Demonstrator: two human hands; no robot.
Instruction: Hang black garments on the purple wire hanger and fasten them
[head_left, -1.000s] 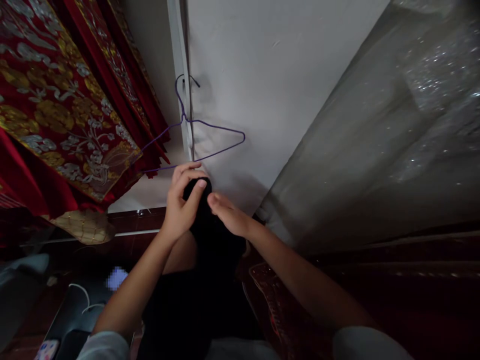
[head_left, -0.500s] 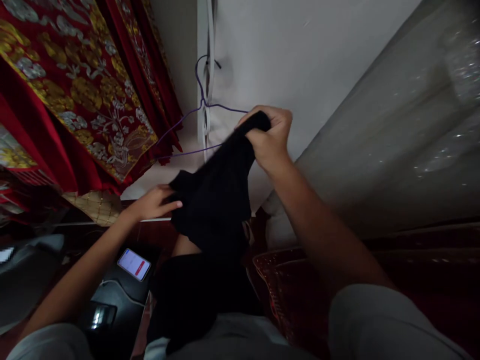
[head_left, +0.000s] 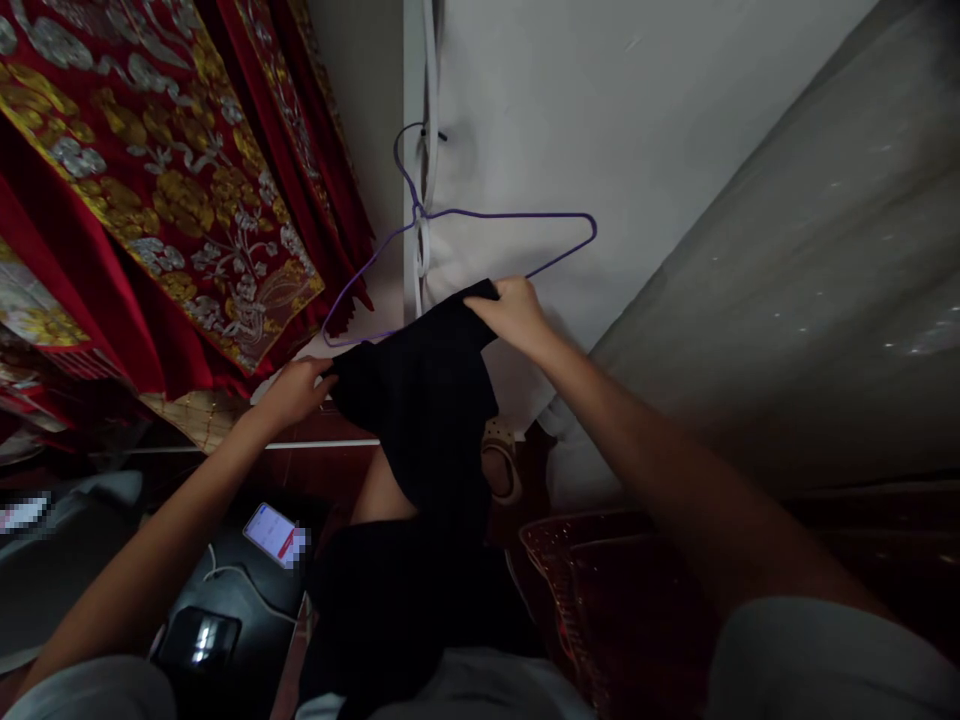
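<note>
I hold a black garment (head_left: 424,400) stretched between both hands in front of a white wall. My left hand (head_left: 294,388) pinches its left corner. My right hand (head_left: 511,312) grips its upper right corner, fingers closed on the cloth. Just behind and above the garment hangs a purple wire hanger (head_left: 480,240) from a hook on the wall; the cloth's top edge lies close to the hanger's lower bar. The rest of the garment hangs down over my lap.
Red and gold embroidered curtains (head_left: 150,190) hang at the left. A phone with a lit screen (head_left: 270,530) lies on a dark surface at lower left, with a white cable. A red patterned cushion (head_left: 600,590) sits at lower right. A grey sheeted surface (head_left: 787,300) fills the right.
A second ago both hands were bunched together on the cloth below the hanger. They have spread it apart; the right hand rose to the hanger, then came down a little.
</note>
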